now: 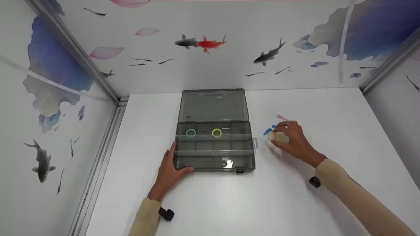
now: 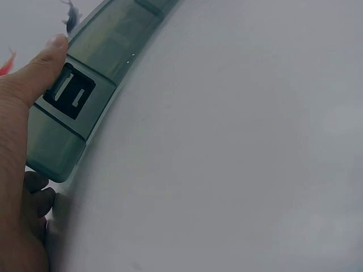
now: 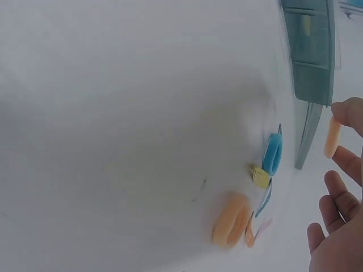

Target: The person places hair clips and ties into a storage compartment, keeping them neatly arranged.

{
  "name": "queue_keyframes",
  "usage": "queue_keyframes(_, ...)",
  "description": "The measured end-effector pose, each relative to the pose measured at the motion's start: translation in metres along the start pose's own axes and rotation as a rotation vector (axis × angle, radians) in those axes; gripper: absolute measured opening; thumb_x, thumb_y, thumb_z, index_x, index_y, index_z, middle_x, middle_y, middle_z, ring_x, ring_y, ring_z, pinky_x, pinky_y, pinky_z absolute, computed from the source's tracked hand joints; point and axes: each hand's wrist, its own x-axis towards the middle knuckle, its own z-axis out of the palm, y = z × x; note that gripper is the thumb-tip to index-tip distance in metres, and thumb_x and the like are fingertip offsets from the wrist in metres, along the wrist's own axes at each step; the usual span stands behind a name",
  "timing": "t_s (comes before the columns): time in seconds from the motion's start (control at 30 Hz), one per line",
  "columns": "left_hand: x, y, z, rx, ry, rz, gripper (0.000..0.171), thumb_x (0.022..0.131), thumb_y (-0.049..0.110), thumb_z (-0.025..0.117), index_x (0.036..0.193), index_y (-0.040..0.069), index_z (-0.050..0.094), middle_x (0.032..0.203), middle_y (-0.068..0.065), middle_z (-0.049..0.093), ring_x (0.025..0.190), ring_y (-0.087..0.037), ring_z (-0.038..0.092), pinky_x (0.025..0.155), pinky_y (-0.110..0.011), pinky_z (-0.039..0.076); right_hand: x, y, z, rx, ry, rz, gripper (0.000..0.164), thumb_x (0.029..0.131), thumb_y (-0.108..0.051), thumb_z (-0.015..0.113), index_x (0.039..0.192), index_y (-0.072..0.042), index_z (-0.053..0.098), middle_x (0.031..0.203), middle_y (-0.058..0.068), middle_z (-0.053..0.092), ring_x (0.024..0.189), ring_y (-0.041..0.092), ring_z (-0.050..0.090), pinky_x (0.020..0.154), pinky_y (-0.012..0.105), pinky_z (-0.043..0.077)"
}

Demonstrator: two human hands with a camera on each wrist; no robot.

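A grey see-through compartment box (image 1: 215,105) lies with its lid swung back. My left hand (image 1: 167,172) grips its near left corner, fingers along the side and the thumb (image 2: 52,59) on the front edge. Between thumb and forefinger, my right hand (image 1: 295,139) pinches a pale orange hair tie (image 3: 333,137) to the right of the box. On the table near that hand are a blue hair tie (image 3: 273,154), a larger orange hair tie (image 3: 231,220) and a small yellow piece (image 3: 260,176). A green hair tie (image 1: 187,133) and a yellow hair tie (image 1: 212,133) lie in the back row.
Blue hair clips (image 1: 267,131) and a pink hair clip (image 1: 282,117) lie past the right hand's fingertips. A clear latch (image 1: 256,143) sticks out from the box's right side. Printed white panels (image 1: 157,75) wall in the white table (image 1: 223,203).
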Motion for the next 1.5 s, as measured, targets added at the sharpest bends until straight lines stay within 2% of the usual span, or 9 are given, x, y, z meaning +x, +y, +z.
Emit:
queue_keyframes(0.2,0.000,-0.002,0.000,0.000,0.005,0.007,0.126,0.084,0.058,0.094,0.179,0.034,0.014,0.181,-0.022,0.021,0.166,-0.052,0.014,0.122,-0.081,0.025,0.014,-0.005,0.000,-0.002,0.011,-0.056,0.033,0.087,-0.006,0.095,0.115,0.000,0.078,0.129,0.021,0.062,0.139,0.048,0.046,0.111,0.068,0.030)
queue_keyframes(0.4,0.000,-0.001,0.001,-0.010,0.010,-0.002,0.126,0.084,0.056,0.095,0.179,0.035,0.015,0.181,-0.021,0.021,0.166,-0.052,0.013,0.123,-0.081,0.024,0.027,-0.010,0.003,-0.006,0.003,-0.112,0.033,0.090,-0.009,0.094,0.117,0.000,0.078,0.129,0.022,0.063,0.125,0.043,0.049,0.105,0.064,0.033)
queue_keyframes(0.53,0.000,-0.001,0.002,-0.008,0.008,-0.013,0.126,0.084,0.055,0.095,0.179,0.034,0.014,0.181,-0.022,0.020,0.166,-0.052,0.013,0.123,-0.079,0.026,0.034,-0.013,0.006,-0.004,0.002,-0.138,0.032,0.091,-0.009,0.093,0.116,0.001,0.077,0.128,0.024,0.062,0.121,0.044,0.049,0.102,0.064,0.033)
queue_keyframes(0.87,0.001,-0.001,0.002,-0.005,0.014,-0.020,0.126,0.084,0.059,0.094,0.179,0.033,0.016,0.180,-0.023,0.021,0.166,-0.052,0.015,0.122,-0.080,0.027,0.052,-0.023,0.019,0.030,-0.043,-0.108,0.029,0.094,-0.013,0.091,0.117,-0.003,0.077,0.132,0.021,0.061,0.127,0.042,0.048,0.106,0.064,0.032)
queue_keyframes(1.03,0.001,-0.002,0.002,-0.005,0.017,-0.010,0.126,0.083,0.057,0.095,0.179,0.033,0.016,0.180,-0.022,0.022,0.166,-0.052,0.015,0.122,-0.080,0.028,0.063,-0.029,0.027,0.060,-0.060,-0.117,0.027,0.095,-0.014,0.090,0.117,-0.003,0.078,0.132,0.021,0.062,0.126,0.041,0.049,0.111,0.065,0.032)
queue_keyframes(1.27,0.001,-0.004,0.004,-0.008,0.017,-0.010,0.126,0.084,0.059,0.094,0.179,0.036,0.015,0.181,-0.020,0.021,0.166,-0.050,0.015,0.123,-0.079,0.027,0.075,-0.031,0.039,0.039,-0.075,-0.138,0.027,0.095,-0.013,0.090,0.118,-0.006,0.079,0.133,0.020,0.062,0.127,0.040,0.049,0.110,0.065,0.033)
queue_keyframes(1.5,0.000,0.000,0.002,0.011,0.010,-0.001,0.126,0.086,0.056,0.094,0.179,0.030,0.014,0.180,-0.024,0.021,0.166,-0.054,0.014,0.123,-0.079,0.027,0.082,-0.032,0.048,0.023,-0.089,-0.139,0.027,0.096,-0.017,0.089,0.118,-0.004,0.079,0.132,0.021,0.062,0.126,0.041,0.049,0.109,0.064,0.034)
